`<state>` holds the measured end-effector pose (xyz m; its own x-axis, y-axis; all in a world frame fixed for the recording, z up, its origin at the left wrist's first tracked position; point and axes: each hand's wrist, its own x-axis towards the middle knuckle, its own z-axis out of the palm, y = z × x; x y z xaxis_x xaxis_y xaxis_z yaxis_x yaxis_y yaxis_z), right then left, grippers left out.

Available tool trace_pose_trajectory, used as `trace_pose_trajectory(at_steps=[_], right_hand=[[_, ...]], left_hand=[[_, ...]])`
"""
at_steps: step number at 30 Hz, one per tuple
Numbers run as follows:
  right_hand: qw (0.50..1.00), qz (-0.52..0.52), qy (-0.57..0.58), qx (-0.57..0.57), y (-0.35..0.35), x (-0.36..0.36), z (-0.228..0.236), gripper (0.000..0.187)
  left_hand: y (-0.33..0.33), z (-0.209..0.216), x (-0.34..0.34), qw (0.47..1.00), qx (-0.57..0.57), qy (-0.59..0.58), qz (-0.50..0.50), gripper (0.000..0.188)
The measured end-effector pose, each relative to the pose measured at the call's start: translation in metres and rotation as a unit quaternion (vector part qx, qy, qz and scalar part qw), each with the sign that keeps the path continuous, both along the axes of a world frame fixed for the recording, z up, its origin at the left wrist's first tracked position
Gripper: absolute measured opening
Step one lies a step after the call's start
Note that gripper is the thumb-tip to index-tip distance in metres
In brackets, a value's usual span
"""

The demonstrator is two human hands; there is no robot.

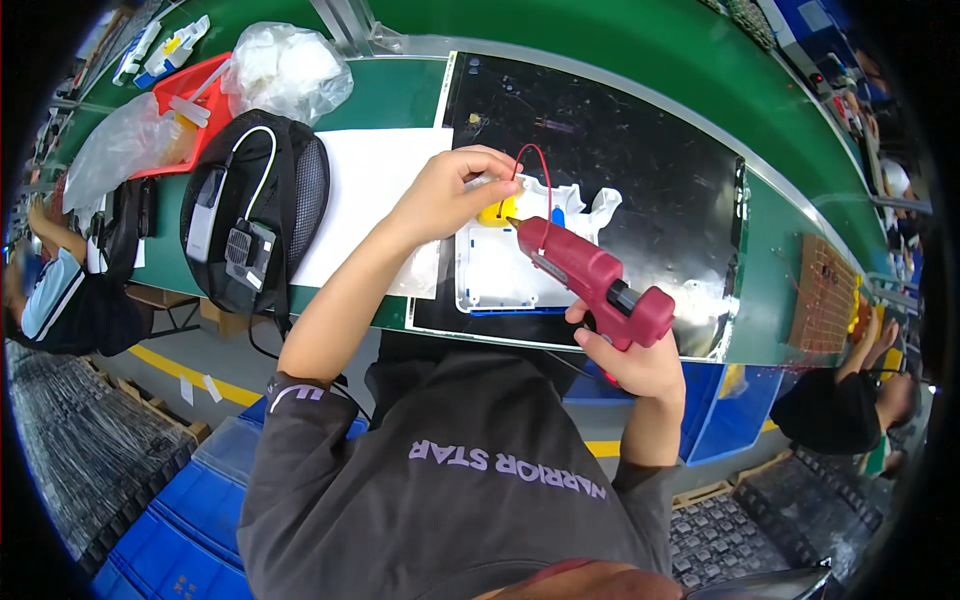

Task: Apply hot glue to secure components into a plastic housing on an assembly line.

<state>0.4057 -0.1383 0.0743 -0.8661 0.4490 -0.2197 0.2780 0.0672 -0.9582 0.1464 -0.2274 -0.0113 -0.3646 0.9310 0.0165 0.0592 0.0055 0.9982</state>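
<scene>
My right hand (640,360) is wrapped round a dark red hot glue gun (590,265). The gun's nozzle points up and left, at a round yellow part (494,213) in a white plastic housing (510,270). Above that part, my left hand (455,190) pinches a thin red wire (533,147) between its fingertips. The wire arcs over to the right and passes by the gun's front. Small blue pieces show along the housing, which lies open side up on a black mat (640,170). The exact contact at the nozzle tip is too small to tell.
Left of the mat lie a white sheet (370,170) and a black mesh bag (265,190) with devices and a white cable. Behind are a red bin (205,80) and a clear plastic bag (290,70). Blue crates (170,550) stand lower left. Other people sit at both sides.
</scene>
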Motion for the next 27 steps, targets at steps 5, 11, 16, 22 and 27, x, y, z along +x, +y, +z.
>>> trace_pose_trajectory(at_steps=[5,11,16,22,27], right_hand=[[0.998,-0.005,-0.017,0.058,-0.003,-0.010,0.000,0.015],[0.997,-0.003,-0.041,0.070,-0.006,-0.013,0.002,0.016],[0.997,-0.010,-0.037,0.061,-0.007,-0.013,-0.001,0.015],[0.997,-0.005,-0.027,0.073,-0.005,-0.011,-0.006,0.013],[0.996,-0.004,-0.031,0.079,-0.005,-0.011,-0.006,0.013]], left_hand=[[-0.002,0.001,0.002,1.000,-0.005,-0.008,0.014,0.016],[-0.003,0.002,0.005,0.999,-0.013,-0.017,0.028,0.018],[-0.004,0.001,0.006,0.999,-0.006,0.005,0.038,0.021],[-0.004,0.001,0.007,0.999,-0.011,0.009,0.042,0.021],[-0.004,0.001,0.006,0.999,-0.011,0.024,0.042,0.021]])
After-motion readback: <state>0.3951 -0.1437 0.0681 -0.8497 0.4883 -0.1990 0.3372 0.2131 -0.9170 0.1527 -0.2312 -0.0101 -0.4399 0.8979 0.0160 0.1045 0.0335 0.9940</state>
